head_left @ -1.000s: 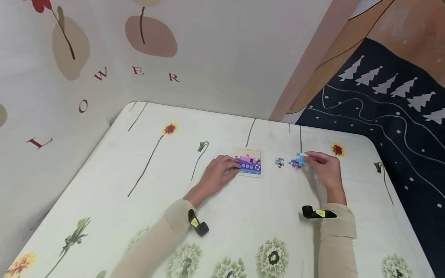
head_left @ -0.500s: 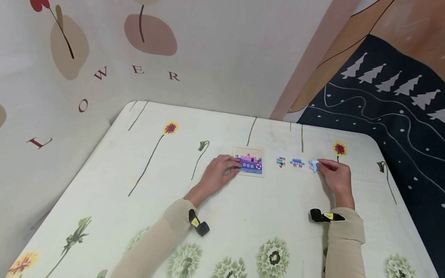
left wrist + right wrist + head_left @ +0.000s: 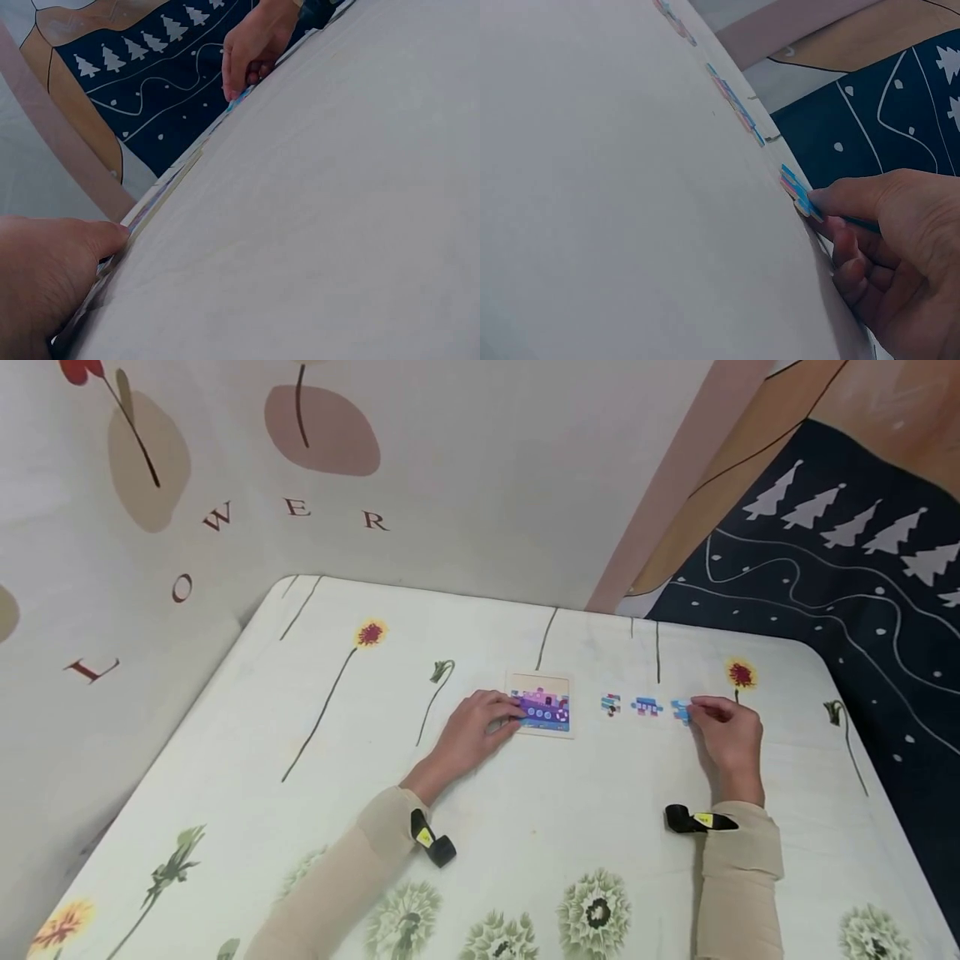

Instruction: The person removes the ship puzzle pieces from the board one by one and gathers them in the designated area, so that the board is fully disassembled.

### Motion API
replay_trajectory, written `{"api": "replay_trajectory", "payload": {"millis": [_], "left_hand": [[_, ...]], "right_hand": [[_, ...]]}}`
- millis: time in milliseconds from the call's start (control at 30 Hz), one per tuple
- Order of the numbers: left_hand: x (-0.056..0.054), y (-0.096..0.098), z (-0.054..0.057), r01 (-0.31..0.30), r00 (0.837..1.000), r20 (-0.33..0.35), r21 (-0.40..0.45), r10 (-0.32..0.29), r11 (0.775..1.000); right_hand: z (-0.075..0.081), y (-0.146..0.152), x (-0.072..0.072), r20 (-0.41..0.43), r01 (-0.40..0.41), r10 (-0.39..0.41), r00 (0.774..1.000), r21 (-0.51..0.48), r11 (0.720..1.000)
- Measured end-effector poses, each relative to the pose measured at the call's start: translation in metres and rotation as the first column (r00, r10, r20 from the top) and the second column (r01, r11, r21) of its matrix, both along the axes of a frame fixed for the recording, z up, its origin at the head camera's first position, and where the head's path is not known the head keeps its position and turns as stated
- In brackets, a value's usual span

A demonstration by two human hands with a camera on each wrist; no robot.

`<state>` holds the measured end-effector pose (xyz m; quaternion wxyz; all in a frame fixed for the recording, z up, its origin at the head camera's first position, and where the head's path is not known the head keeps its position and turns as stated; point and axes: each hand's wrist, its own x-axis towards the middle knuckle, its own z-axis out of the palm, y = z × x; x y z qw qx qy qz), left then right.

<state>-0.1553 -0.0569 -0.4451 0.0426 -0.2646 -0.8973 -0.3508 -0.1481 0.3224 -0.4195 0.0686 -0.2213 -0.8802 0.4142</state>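
A small square jigsaw puzzle [image 3: 542,714] in a pale tray, showing a purple and pink ship, lies flat on the table. My left hand [image 3: 482,723] rests at its left side, fingertips and thumb pressing on the edge; in the left wrist view the thumb [image 3: 111,237] is right at the tray's border. To the right, my right hand [image 3: 726,735] pinches a light blue puzzle piece [image 3: 680,711] between thumb and forefinger. The right wrist view shows this puzzle piece [image 3: 795,191] close over the cloth, its far end hidden by the fingers.
Two loose puzzle pieces lie in a row between the tray and my right hand: a striped puzzle piece [image 3: 611,704] and a blue and pink puzzle piece [image 3: 647,706]. A flower-printed cloth [image 3: 585,802] covers the table. Printed wall fabric [image 3: 480,485] rises behind its far edge.
My right hand has carried the light blue piece rightward, away from the blue and pink piece it overlapped, and down near the cloth. My left hand has stayed on the puzzle.
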Motion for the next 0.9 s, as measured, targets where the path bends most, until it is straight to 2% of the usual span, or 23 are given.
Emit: {"api": "replay_trajectory", "payload": {"millis": [167, 300, 733, 900], "left_hand": [[0.000, 0.001, 0.001, 0.000, 0.999, 0.033, 0.009, -0.001, 1.000], [0.000, 0.001, 0.001, 0.000, 0.998, 0.059, 0.019, -0.001, 1.000], [0.004, 0.000, 0.005, -0.045, 0.994, 0.107, 0.078, 0.037, 0.996], [0.006, -0.002, 0.006, -0.031, 0.993, 0.116, 0.070, 0.022, 0.997]], "right_hand": [[-0.003, -0.001, 0.001, 0.001, 0.057, -0.057, 0.998, -0.035, 0.998], [-0.008, -0.001, 0.003, -0.034, 0.092, -0.093, 0.995, -0.035, 0.995], [-0.014, -0.002, 0.003, -0.093, 0.088, -0.090, 0.992, -0.029, 0.996], [-0.014, -0.001, 0.003, -0.100, 0.072, -0.075, 0.992, -0.037, 0.997]]}}
